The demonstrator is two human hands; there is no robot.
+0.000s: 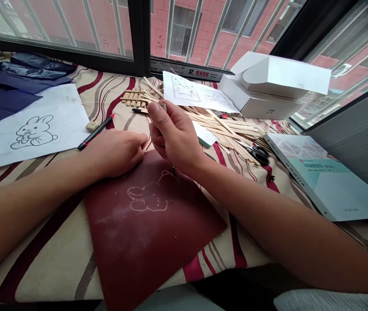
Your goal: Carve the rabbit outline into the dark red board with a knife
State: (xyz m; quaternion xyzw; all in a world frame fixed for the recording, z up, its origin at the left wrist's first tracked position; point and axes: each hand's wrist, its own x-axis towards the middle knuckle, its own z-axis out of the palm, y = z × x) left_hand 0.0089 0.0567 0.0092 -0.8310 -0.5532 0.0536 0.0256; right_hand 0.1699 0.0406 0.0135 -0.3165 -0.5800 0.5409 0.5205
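A dark red carving sheet (132, 250) lies at an angle over the table's front edge, its lower corner sticking out past it. Pale outlines of a rabbit are marked on it, with small crumbs scattered about. My left hand (115, 151) is closed and bears down on the sheet's upper left edge; its fingertips are hidden. Wrapped round a slim carving tool (173, 171) is my right hand (174, 134). The tool's lower end shows below the fist, close to the rabbit outline; its point is hard to make out.
A rabbit drawing (34, 134) lies left, beside an eraser (92, 126) and a pen (96, 131). Behind my hands are wooden strips (229, 129), a printed sheet (196, 93) and scissors (259, 154). A white box (268, 95) and a book (333, 177) stand right.
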